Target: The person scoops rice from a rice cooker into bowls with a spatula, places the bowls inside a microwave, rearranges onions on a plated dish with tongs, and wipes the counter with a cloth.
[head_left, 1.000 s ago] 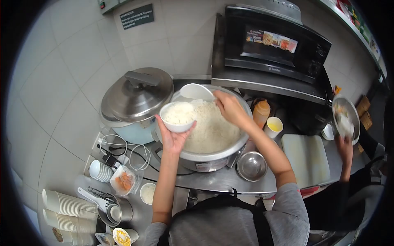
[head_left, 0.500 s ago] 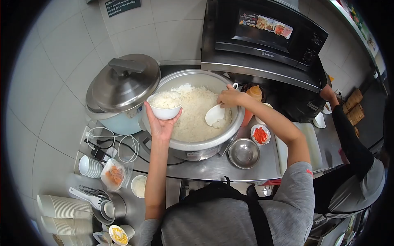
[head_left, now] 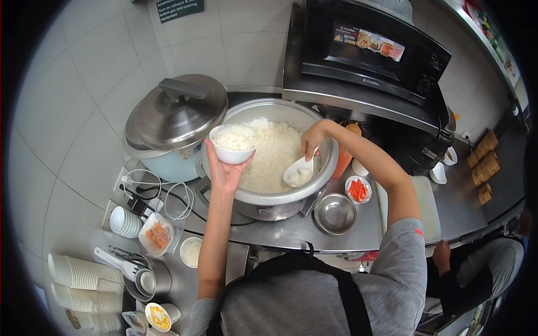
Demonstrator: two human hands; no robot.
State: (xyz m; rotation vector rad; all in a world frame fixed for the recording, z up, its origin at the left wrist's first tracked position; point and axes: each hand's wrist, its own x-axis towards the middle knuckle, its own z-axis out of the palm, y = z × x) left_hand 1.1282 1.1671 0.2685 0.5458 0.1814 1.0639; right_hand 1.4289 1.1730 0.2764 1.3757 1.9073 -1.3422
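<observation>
My left hand holds a white bowl from below, over the near left part of the large rice cooker pot. Cooked rice is heaped above the bowl's rim. In my right hand is a white rice paddle, its head low over the rice in the pot. A clump of rice sits on the paddle. My right fingers are closed round its handle, which they partly hide.
A lidded cooker stands left of the pot, a microwave on a shelf behind. To the right are a steel bowl, red strips in a small bowl and a cutting board. A co-worker is at far right.
The paddle's head has tilted and now carries a clump of rice. My left hand still holds the filled bowl. The co-worker's arm has drawn back from under the shelf.
</observation>
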